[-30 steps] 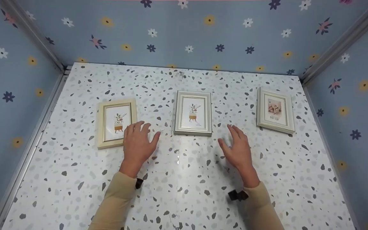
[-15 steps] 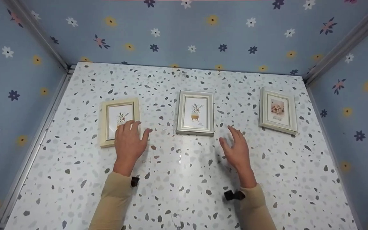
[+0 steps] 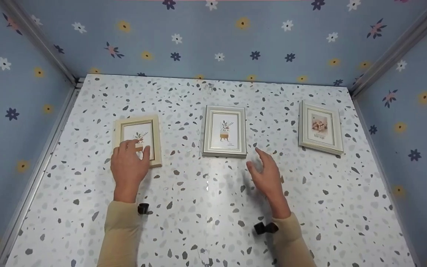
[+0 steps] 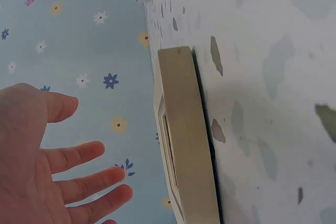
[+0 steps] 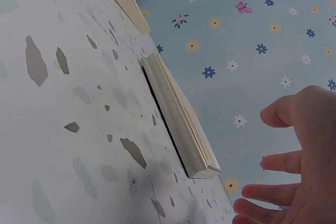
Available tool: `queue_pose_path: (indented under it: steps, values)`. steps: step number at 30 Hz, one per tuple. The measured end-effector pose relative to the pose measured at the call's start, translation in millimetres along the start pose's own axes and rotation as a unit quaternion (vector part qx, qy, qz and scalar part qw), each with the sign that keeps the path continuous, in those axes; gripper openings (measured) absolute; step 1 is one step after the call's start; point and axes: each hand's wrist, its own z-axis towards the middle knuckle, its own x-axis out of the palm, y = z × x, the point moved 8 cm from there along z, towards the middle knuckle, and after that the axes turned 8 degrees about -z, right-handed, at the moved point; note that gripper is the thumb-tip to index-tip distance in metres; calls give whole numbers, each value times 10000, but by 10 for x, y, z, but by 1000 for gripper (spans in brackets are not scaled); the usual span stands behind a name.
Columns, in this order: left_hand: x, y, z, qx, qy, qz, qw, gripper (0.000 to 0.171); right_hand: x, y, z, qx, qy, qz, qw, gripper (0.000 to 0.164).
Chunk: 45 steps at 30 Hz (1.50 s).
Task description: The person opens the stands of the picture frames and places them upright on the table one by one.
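- Blue floral wall panel (image 3: 198, 40), far side, printed with white, yellow and dark flowers; matching left wall (image 3: 17, 148) and right wall (image 3: 413, 141), with grey metal strips (image 3: 43, 44) at the corners.
- Terrazzo-patterned tabletop (image 3: 206, 200), white with grey and brown chips.
- Cream photo frame (image 3: 156, 141), left side of the tabletop, lying face up, slightly turned; holds a potted-plant print (image 3: 136, 130), its lower part covered from above by a hand.
- Off-white photo frame (image 3: 208, 129), centre, face up, nearly square to the far edge; holds a similar plant print (image 3: 225, 131).
- Pale photo frame (image 3: 305, 126), right side, face up, turned a little; holds a pinkish print (image 3: 319, 127), lettering too small to read.
- Left hand (image 3: 129, 163), above the near part of the cream photo frame; thumb and fingers spread, relaxed, apart from the frame in the left wrist view.
- Right hand (image 3: 268, 176), near and to the right of the off-white photo frame; thumb and fingers spread, loosely bent, well apart from the pale photo frame.
- Beige sleeves (image 3: 119, 237), two, reaching in from the near edge; a small black device (image 3: 143, 208) at each wrist.
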Motion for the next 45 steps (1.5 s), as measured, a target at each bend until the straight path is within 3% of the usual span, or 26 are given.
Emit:
queue_pose_path:
  steps: [7, 20, 29, 36, 45]
  values:
    - [-65, 161, 40, -337, 52, 103, 9994, 51, 67, 46, 0, -20, 30, 53, 10000, 56]
    - [-121, 390, 108, -671, 167, -92, 9976, 49, 172, 66, -12, 43, 151, 43, 9999, 54]
    - [-82, 630, 178, -1232, 677, -18, 9901, 56, 216, 27, -38, 163, 206, 75, 9996, 52]
    - [-63, 725, 212, -1466, 925, -294, 9844, 56, 260, 18, -62, 236, 265, 34, 9994, 51]
    - [-69, 787, 329, -1529, 951, -907, 9795, 58, 263, 15, -66, 201, 193, 1, 9996, 47]
